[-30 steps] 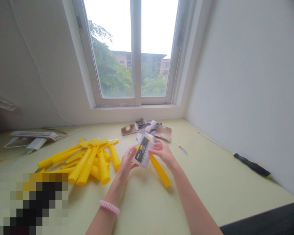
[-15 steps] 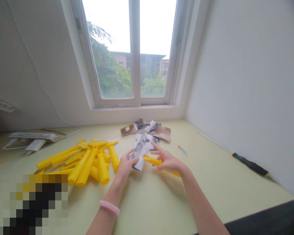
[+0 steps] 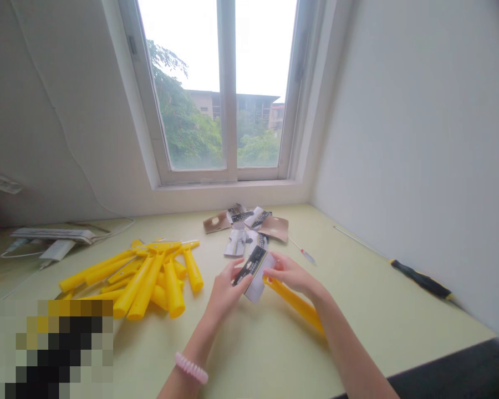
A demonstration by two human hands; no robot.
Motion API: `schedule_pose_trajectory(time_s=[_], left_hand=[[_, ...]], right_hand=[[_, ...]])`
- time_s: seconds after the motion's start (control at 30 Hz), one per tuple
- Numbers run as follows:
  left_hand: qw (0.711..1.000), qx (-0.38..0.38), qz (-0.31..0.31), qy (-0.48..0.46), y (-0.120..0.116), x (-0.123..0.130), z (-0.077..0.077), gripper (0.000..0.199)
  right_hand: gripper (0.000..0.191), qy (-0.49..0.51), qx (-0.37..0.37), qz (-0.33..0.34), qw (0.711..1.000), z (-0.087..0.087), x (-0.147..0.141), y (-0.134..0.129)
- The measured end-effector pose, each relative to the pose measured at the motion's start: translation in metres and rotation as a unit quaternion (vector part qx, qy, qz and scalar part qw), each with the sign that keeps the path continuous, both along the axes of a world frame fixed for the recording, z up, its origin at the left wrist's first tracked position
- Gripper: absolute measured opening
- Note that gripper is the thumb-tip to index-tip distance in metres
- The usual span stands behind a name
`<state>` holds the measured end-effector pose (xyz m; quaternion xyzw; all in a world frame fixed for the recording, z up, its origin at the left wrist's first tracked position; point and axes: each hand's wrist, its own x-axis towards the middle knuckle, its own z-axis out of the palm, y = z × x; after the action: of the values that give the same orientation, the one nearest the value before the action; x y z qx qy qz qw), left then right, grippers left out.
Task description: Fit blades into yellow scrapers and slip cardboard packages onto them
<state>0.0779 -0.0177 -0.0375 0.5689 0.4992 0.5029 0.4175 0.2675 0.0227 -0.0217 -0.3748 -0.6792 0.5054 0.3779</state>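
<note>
My left hand (image 3: 228,282) is closed on a black-and-white printed cardboard card (image 3: 255,275), its thumb across the front. At the card's right edge is my right hand (image 3: 293,272), fingers bent, with a yellow handle (image 3: 296,302) held under it. A hole shows in the handle's near-card end; its other end is hidden behind my right forearm. To the left lies a pile of yellow T-shaped scrapers (image 3: 149,282), apart from both hands. Beyond the card, more printed and brown cardboard sleeves (image 3: 274,227) lie loosely heaped.
A small screwdriver (image 3: 307,256) rests right of the cardboard heap. A longer black-handled screwdriver (image 3: 419,280) lies along the right wall. White power strips (image 3: 56,237) with cords sit at the back left. A dark edge (image 3: 453,371) shows at lower right.
The card has come nearer and turned, showing its black printed band. My right hand has closed in to the card's edge, with the yellow handle swung further down to the right.
</note>
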Motion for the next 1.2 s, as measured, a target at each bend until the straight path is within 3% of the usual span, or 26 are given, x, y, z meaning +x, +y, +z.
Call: schedule_pose_trajectory(time_s=[0.1, 0.2, 0.27, 0.33, 0.4, 0.47, 0.53, 0.63, 0.73, 0.83, 0.93, 1.0, 1.07, 1.2], left_hand=[[0.986, 0.087, 0.092, 0.106, -0.004, -0.007, 0.004, 0.045], [0.921, 0.146, 0.2, 0.302, -0.012, -0.028, 0.017, 0.038], [0.846, 0.122, 0.275, 0.441, -0.018, -0.046, 0.029, 0.039], [0.776, 0.055, 0.323, 0.539, -0.022, -0.064, 0.039, 0.04], [0.748, -0.036, 0.32, 0.58, -0.022, -0.079, 0.043, 0.042], [0.756, -0.105, 0.287, 0.579, -0.018, -0.091, 0.042, 0.042], [0.769, -0.14, 0.267, 0.564, -0.014, -0.097, 0.039, 0.041], [0.788, -0.138, 0.281, 0.531, -0.009, -0.097, 0.038, 0.04], [0.834, -0.087, 0.308, 0.449, -0.006, -0.089, 0.04, 0.046], [0.905, -0.021, 0.315, 0.284, -0.002, -0.076, 0.046, 0.055], [0.969, 0.014, 0.245, 0.023, 0.002, -0.062, 0.054, 0.063], [0.974, 0.014, 0.189, -0.125, 0.006, -0.053, 0.057, 0.066], [0.966, 0.012, 0.157, -0.207, 0.011, -0.048, 0.054, 0.067], [0.943, 0.013, 0.122, -0.311, 0.022, -0.044, 0.031, 0.063]], right_hand=[[0.015, -0.05, -0.053, -0.042, 0.996, 0.005, 0.031, 0.002], [0.017, -0.109, -0.058, -0.125, 0.984, 0.0, 0.065, 0.008], [0.025, -0.18, -0.04, -0.176, 0.967, -0.006, 0.084, 0.012], [0.038, -0.287, -0.014, -0.252, 0.924, -0.009, 0.096, 0.014], [0.052, -0.396, 0.018, -0.326, 0.858, -0.007, 0.098, 0.015], [0.052, -0.468, 0.069, -0.36, 0.804, -0.003, 0.092, 0.016], [0.043, -0.489, 0.135, -0.359, 0.783, 0.002, 0.076, 0.017], [0.033, -0.472, 0.202, -0.319, 0.797, 0.006, 0.04, 0.024], [0.032, -0.466, 0.175, -0.268, 0.825, 0.003, -0.001, 0.034], [0.047, -0.477, 0.156, -0.296, 0.813, -0.006, -0.036, 0.042], [0.057, -0.478, 0.133, -0.352, 0.794, -0.016, -0.056, 0.046], [0.056, -0.467, 0.121, -0.373, 0.793, -0.02, -0.061, 0.047], [0.05, -0.441, 0.116, -0.386, 0.802, -0.022, -0.059, 0.047], [0.022, -0.35, 0.094, -0.363, 0.859, -0.022, -0.047, 0.05]])
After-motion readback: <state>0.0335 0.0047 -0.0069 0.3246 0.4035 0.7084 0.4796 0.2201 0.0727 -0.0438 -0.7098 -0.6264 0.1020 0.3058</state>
